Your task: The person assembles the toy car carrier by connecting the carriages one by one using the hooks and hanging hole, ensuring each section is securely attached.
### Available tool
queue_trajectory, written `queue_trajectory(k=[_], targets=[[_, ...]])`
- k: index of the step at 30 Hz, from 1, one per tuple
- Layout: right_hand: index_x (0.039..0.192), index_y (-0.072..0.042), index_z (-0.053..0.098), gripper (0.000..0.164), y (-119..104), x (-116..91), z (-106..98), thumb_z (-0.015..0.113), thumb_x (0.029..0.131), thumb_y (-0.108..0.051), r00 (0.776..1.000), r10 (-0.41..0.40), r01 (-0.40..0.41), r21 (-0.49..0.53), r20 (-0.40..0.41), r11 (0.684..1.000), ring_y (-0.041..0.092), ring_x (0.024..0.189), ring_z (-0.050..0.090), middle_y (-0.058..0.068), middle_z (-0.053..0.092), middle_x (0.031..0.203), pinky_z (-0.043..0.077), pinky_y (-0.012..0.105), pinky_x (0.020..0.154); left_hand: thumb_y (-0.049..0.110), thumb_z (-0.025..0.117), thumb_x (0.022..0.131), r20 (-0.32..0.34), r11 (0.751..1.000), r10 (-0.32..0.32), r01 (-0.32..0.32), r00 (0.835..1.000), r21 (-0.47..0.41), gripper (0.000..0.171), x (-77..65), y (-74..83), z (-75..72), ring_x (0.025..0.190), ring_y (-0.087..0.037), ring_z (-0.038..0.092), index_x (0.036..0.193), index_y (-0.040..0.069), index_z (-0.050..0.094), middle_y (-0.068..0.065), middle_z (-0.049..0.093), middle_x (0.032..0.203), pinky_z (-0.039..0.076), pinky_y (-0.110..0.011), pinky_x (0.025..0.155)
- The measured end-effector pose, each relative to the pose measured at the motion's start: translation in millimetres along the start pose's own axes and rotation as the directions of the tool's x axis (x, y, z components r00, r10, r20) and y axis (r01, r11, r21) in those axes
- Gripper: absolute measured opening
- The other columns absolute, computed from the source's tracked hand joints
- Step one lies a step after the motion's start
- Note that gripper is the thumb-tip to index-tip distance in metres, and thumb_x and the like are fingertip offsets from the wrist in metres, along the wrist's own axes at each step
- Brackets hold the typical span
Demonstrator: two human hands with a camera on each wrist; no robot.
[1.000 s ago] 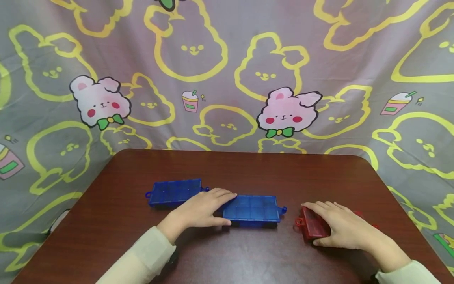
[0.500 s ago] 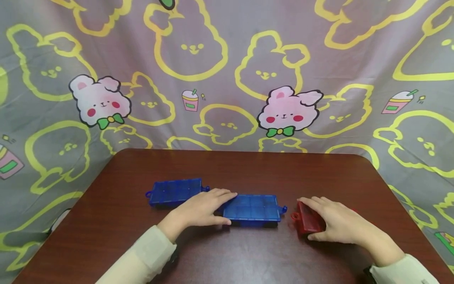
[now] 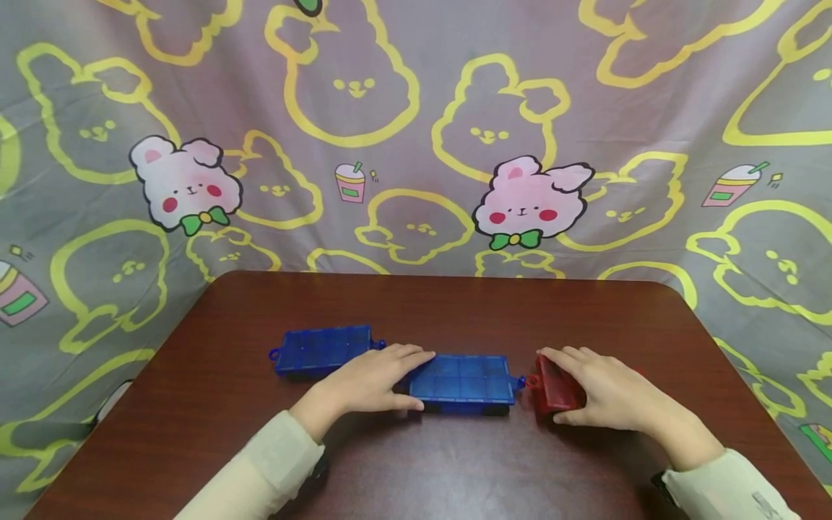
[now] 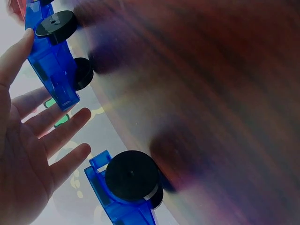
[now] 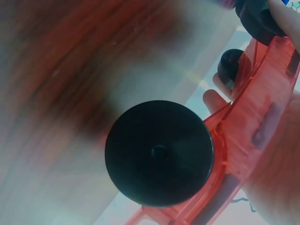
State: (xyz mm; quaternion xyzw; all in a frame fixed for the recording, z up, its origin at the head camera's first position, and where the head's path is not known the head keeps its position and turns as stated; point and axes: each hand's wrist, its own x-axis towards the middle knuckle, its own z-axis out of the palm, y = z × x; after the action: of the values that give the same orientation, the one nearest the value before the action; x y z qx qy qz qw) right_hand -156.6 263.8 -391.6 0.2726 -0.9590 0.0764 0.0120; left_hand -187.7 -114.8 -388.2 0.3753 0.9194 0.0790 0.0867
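Head view shows a red car on the right side of the bench. The right hand has hold of it, with its thumb on the near side and its fingers bent over the far side. A red ring sticks out of the car's end, right by a blue hook on the middle blue car. I cannot tell if the two are joined. The left hand lightly holds the other end of the middle blue car, between its thumb and a finger. The rest of its fingers are quite straight and spread apart. Another blue car sits farther left, a bit behind that hand.

All three cars are shiny, see-through plastic. The blue ones are long boxes, and their tops have lines that make squares, like shallow trays. The hand covers much of the red one, so I cannot tell what is in it.

Right wrist view shows what the head view hides: a big, round, smooth black wheel on the red car, and fingertips peeking out behind. Left wrist view shows black wheels on both blue cars.

The bench is shiny, dark brown wood. Behind it hangs a wrinkly cloth with bunnies on it.
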Motion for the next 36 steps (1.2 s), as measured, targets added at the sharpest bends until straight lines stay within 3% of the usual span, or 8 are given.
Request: queue_trajectory(k=[13, 32, 36], targets=[[0.142, -0.015, 0.049, 0.095, 0.4, 9.7, 4.4, 0.088, 0.064, -0.053, 1.0, 0.003, -0.003, 0.019, 0.026, 1.0, 0.01, 0.092, 0.054, -0.004, 0.062, 0.114, 0.048, 0.031, 0.068, 0.058, 0.063, 0.091, 0.005, 1.0, 0.004, -0.004, 1.0, 0.0, 0.078, -0.8, -0.2, -1.8, 0.14, -0.024, 0.047, 0.154, 0.018, 0.039, -0.006, 0.046, 0.153, 0.045, -0.051, 0.107], [0.143, -0.015, 0.05, 0.098, 3.4, 16.7, 9.8, 0.088, 0.062, -0.056, 0.998, -0.019, 0.018, 0.014, 0.061, 1.0, 0.01, 0.09, 0.052, -0.004, 0.061, 0.114, 0.048, 0.031, 0.068, 0.058, 0.064, 0.09, -0.003, 1.0, 0.01, -0.01, 1.0, 0.003, 0.079, 0.5, -1.9, -0.3, 0.14, -0.023, 0.045, 0.154, 0.019, 0.039, -0.005, 0.046, 0.153, 0.046, -0.05, 0.107], [0.145, -0.017, 0.048, 0.102, 3.2, 16.2, 8.5, 0.086, 0.062, -0.062, 0.998, -0.019, 0.018, 0.012, 0.063, 1.0, 0.015, 0.096, 0.055, -0.001, 0.061, 0.12, 0.052, 0.038, 0.073, 0.058, 0.064, 0.089, -0.013, 1.0, 0.014, -0.014, 1.0, 0.001, 0.079, -0.9, -3.7, -0.4, 0.142, -0.023, 0.042, 0.154, 0.019, 0.039, -0.003, 0.045, 0.154, 0.044, -0.053, 0.107]])
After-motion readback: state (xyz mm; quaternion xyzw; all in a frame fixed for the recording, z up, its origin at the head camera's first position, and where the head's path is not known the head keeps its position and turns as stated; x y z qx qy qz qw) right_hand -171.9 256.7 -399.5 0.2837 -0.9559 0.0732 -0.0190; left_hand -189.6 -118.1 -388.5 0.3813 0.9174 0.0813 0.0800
